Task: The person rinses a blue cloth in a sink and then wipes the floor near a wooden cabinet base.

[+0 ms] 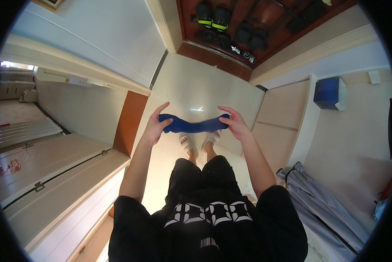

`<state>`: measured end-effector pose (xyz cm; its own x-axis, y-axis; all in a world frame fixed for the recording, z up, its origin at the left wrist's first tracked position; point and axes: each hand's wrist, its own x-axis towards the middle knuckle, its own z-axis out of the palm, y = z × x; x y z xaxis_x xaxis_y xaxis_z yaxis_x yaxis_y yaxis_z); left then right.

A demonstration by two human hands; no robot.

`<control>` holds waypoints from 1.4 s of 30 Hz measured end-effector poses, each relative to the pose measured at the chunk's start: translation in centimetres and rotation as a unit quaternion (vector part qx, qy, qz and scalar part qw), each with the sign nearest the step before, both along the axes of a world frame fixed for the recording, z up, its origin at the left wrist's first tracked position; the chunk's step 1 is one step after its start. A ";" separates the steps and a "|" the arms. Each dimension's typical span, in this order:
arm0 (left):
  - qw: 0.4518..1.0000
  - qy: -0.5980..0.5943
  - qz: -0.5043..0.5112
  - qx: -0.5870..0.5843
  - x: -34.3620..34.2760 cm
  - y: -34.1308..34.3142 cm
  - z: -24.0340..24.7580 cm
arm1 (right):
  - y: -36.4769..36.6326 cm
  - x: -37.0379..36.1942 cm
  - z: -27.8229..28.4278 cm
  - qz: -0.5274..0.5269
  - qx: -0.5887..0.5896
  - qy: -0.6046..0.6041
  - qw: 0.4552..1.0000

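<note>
A dark blue strip of cloth [190, 127], folded or rolled lengthwise, stretches between my two hands and sags slightly in the middle. One end is pinched by my left hand [153, 127], its thumb lying on the cloth and its index finger pointing up and away. At the other end, my right hand [237, 126] grips with the thumb on top, and its index finger is also extended. The cloth is up in the air over the pale floor, above my sandals [212, 139]. What exact kind of cloth it is, I cannot make out.
Several shoes [213, 22] stand past the reddish threshold ahead. A doorway with a brown sill [131, 118] opens on the left beside a door [52, 161]. On the right are a pale cabinet [278, 118], a blue box [328, 93] and a folded grey umbrella [318, 205].
</note>
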<state>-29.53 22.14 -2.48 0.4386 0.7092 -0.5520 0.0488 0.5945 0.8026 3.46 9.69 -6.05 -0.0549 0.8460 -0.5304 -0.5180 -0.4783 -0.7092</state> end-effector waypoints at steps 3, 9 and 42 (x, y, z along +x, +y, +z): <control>0.996 0.069 -0.040 0.029 0.5 -0.6 -0.1 | -0.8 0.4 -0.8 0.017 0.022 -0.073 0.997; 0.850 0.295 -0.326 0.290 1.2 -1.0 0.8 | -0.5 0.0 0.9 0.195 0.127 -0.404 0.884; 0.963 -0.020 0.031 -0.266 18.9 -6.3 -6.7 | -0.7 -1.3 -1.8 -0.043 0.065 -0.580 0.811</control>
